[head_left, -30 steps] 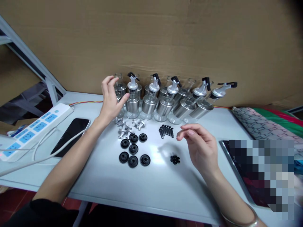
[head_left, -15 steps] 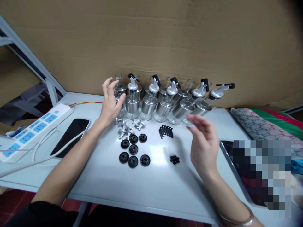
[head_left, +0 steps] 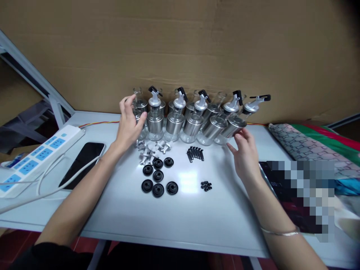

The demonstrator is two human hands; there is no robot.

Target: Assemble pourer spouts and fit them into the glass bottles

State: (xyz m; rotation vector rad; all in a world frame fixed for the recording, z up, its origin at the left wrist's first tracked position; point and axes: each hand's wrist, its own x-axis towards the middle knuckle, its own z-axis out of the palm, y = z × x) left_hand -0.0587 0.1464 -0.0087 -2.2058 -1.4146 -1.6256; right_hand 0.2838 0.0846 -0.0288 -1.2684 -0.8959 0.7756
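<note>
A row of glass and steel dispenser bottles (head_left: 174, 125) stands along the cardboard wall, several with silver pour spouts and black levers. My left hand (head_left: 128, 123) is open, fingers spread, against the leftmost bottle (head_left: 140, 108). My right hand (head_left: 246, 152) is open too, with its fingertips at the rightmost bottle (head_left: 232, 127). In front of the bottles lie small silver spout parts (head_left: 150, 150), several round black caps (head_left: 158, 176), a row of black levers (head_left: 195, 153) and a little heap of black rings (head_left: 206, 185).
A black phone (head_left: 81, 163) and a white power strip (head_left: 36, 159) with cables lie at the left on the white table (head_left: 182, 221). A dark tablet (head_left: 284, 195) and patterned cloth (head_left: 309, 150) are at the right. A metal frame (head_left: 42, 90) rises at back left.
My right hand moved from above the black levers up and right to the rightmost bottle. The left hand stayed at the leftmost bottle. The view shifted slightly.
</note>
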